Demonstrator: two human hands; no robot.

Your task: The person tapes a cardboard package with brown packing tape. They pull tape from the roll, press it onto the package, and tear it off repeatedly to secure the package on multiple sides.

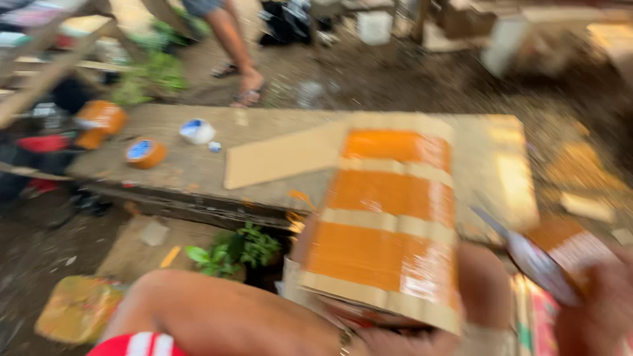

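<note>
Cardboard panel [386, 217], striped with wide orange tape bands, held low in the centre of the view, tilted up and away over the near edge of the counter [191, 168]; propped that way, it seems, to keep the taped face toward the eyes and the lower edge braced against the body. Gripped from beneath by the left hand [402, 339], only partly in view at the bottom edge, fingers curled shut under the lower rim of the panel. Right hand [597, 310] at the lower right, blurred, closed around a thin bladed tool [527, 254], silvery and slanted toward the panel's right edge; exact kind too smeared to tell. Bare knee and red-and-white striped cloth [142, 344] below left. Outward on the counter, a weathered plank: a flat plain cardboard sheet [283, 155] lying just behind the panel, an orange tape roll [146, 152], a white tape roll [196, 131], both well apart from the hands at the left end. Small green plant [231, 254] under the counter's edge. Beyond, bare dirt floor with scraps, and another person's sandalled feet [241, 82] standing at the far side. Outdoors or open shed, cluttered.
</note>
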